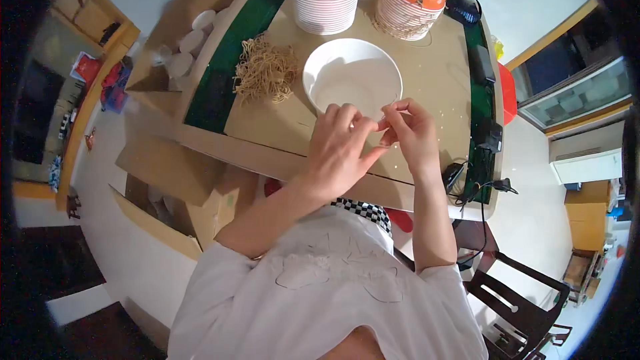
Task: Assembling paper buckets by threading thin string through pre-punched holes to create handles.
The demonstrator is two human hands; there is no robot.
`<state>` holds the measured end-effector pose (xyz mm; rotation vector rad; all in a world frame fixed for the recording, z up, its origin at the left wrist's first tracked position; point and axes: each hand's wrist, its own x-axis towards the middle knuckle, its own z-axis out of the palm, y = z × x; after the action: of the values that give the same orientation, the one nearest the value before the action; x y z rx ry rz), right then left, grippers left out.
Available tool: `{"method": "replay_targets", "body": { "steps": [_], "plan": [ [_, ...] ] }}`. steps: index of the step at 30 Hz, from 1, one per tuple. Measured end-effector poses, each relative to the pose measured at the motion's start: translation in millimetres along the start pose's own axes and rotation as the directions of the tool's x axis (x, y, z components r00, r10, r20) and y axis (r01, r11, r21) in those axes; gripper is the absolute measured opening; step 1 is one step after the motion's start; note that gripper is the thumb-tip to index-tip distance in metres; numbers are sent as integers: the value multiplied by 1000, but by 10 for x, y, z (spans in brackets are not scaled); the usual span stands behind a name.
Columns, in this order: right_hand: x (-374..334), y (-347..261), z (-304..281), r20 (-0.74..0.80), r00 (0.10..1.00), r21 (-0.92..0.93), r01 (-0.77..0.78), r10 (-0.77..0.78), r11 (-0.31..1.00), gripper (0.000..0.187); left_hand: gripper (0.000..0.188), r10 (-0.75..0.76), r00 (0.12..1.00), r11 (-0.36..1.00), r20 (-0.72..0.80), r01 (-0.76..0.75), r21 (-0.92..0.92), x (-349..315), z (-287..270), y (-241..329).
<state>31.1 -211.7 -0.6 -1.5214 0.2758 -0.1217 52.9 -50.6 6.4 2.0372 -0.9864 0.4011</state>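
Note:
A white round paper tub [353,72] stands on the brown board with its mouth facing up. At its near rim my left hand [337,150] has its fingers curled and its thumb stretched toward the right. My right hand [412,135] pinches thumb and fingers together beside the left fingertips. Whatever lies between the fingertips is too small or hidden to make out. Left of the tub is a tangled pile of tan twine [267,70]. Behind it rise two nested stacks of orange printed paper tubs, a left stack [325,3] and a right stack [410,7] with twine around its lower part.
A brown board [267,127] covers much of the green-edged table. Along the right edge lie black adapters [490,135] and cables. Open cartons stand at left, an upper carton [157,83] holding white tubs and a lower carton [177,173]. A dark chair [520,293] is at lower right.

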Motion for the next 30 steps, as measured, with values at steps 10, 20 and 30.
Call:
{"method": "replay_targets", "body": {
  "steps": [10, 20, 30],
  "plan": [
    [-112, -163, 56, 16, 1000, -201, 22, -20, 979, 11, 24, -76, 995, 991, -66, 83, 103, -20, 107, 8],
    [-418, 176, 108, -12, 990, -129, 137, -140, 982, 8, 31, -427, 739, -1, 521, 576, -817, -325, 478, -188],
    [-193, -214, 108, 124, 888, -602, 423, -443, 677, 11, 5, -254, 957, 951, 140, 274, -144, -344, 124, -12]
  ]
}}
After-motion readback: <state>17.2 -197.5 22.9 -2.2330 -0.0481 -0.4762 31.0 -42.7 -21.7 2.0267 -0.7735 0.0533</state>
